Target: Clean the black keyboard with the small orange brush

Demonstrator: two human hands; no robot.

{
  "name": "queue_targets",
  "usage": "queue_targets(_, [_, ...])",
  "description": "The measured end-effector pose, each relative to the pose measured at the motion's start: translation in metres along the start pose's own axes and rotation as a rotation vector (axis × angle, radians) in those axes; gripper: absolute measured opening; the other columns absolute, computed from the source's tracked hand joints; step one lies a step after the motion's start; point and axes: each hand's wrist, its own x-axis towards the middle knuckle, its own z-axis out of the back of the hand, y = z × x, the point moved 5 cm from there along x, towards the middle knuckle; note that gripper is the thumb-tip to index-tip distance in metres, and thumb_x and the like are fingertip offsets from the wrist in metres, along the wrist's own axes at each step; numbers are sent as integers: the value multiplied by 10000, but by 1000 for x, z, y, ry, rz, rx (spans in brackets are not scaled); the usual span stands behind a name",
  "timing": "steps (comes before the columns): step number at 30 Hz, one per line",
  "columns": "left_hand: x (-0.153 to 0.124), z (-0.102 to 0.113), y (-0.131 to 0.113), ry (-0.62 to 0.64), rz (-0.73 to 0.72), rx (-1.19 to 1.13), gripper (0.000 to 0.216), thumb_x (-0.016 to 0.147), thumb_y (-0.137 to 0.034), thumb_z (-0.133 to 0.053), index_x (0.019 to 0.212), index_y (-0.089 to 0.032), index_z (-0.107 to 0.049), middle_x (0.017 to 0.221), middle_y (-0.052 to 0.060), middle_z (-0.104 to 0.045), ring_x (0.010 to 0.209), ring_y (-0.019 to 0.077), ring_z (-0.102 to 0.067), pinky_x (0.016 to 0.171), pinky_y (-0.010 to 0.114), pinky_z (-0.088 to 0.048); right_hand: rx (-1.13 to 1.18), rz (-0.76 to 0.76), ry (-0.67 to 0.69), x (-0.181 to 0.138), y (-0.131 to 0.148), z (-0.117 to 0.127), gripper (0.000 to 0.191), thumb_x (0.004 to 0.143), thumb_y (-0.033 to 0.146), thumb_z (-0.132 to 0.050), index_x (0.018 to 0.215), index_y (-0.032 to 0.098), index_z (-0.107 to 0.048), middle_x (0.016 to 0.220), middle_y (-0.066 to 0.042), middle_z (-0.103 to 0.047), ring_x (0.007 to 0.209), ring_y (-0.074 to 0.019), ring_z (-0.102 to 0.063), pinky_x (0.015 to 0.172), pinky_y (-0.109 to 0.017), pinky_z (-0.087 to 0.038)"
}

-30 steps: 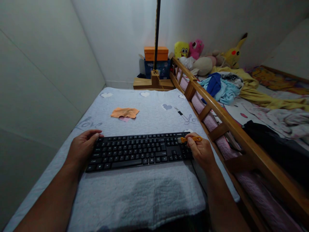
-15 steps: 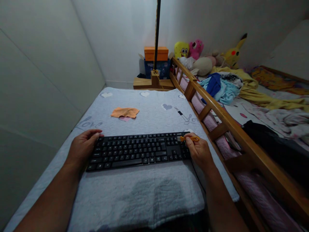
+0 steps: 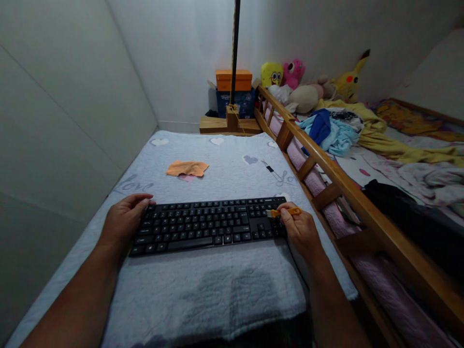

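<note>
A black keyboard (image 3: pixel 203 224) lies flat on the pale blue quilted cover (image 3: pixel 203 285). Its left end is gripped by my left hand (image 3: pixel 125 217), the thumb on the top edge and the other fingers partly hidden. Pinched in my right hand (image 3: pixel 299 227) is a small brush (image 3: pixel 288 211) with an orange handle. The pale bristles touch or hover just over the keys left of the number pad; I cannot tell which. From the keyboard's right end a black cable (image 3: pixel 297 261) runs toward me, partly behind my right wrist.
Beyond the keyboard lies an orange cloth (image 3: pixel 187 168). A thin looped cord with a black clip (image 3: pixel 270 169) rests at the right. A wooden bed rail (image 3: pixel 326 169) borders the right side, with clothes (image 3: pixel 329 130) behind it. A wooden stand (image 3: pixel 232 123) and boxes (image 3: pixel 234 80) stand at the back.
My right hand has moved the brush slightly toward me, and its bristles now sit a little lower on the keyboard. My left hand stays at the left end.
</note>
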Motion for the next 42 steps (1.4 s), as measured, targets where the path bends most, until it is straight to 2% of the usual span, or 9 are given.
queue_targets(5, [-4, -2, -5, -4, 11, -6, 440, 667, -449, -703, 1017, -185, -746, 930, 56, -774, 739, 184, -626, 607, 250, -460, 10, 0, -14, -5, 2, 7, 341, 1021, 389, -410, 791, 238, -610, 573, 7, -568, 567, -183, -584, 572, -288, -402])
queue_targets(15, [2, 0, 2, -7, -7, 16, 445, 687, -457, -697, 1038, -188, -753, 929, 47, -778, 759, 177, -643, 638, 243, -467, 26, 24, -71, 1, -3, -7, 281, 1033, 350, -426, 943, 214, -655, 745, -21, -660, 694, -190, -644, 653, -284, -448])
queue_targets(24, [5, -1, 7, -1, -12, -10, 441, 702, -444, -708, 1058, -187, -753, 940, 52, -784, 725, 171, -641, 611, 243, -467, -65, 32, -4, -5, 4, 0, 340, 1036, 350, -380, 844, 218, -628, 609, 2, -586, 564, -174, -572, 571, -288, -385])
queue_targets(31, [6, -1, 8, -3, -22, 18, 440, 709, -450, -693, 1057, -188, -755, 953, 56, -782, 743, 177, -640, 626, 248, -464, -89, 51, 18, -12, 11, 8, 347, 1025, 343, -384, 787, 221, -605, 621, -8, -616, 580, -179, -612, 580, -284, -395])
queue_targets(36, [4, -1, 5, -5, -19, 28, 434, 709, -447, -689, 1056, -193, -755, 955, 51, -781, 766, 180, -644, 646, 248, -467, -73, 50, 41, -17, 15, 13, 369, 1026, 342, -385, 743, 222, -589, 589, 4, -585, 543, -169, -591, 559, -282, -380])
queue_targets(42, [5, 1, 6, -7, -18, 47, 431, 711, -443, -683, 1057, -196, -755, 955, 53, -785, 797, 194, -660, 669, 260, -478, -13, 31, -5, -20, 15, 15, 341, 1038, 343, -401, 820, 212, -628, 622, 9, -592, 570, -161, -585, 571, -272, -397])
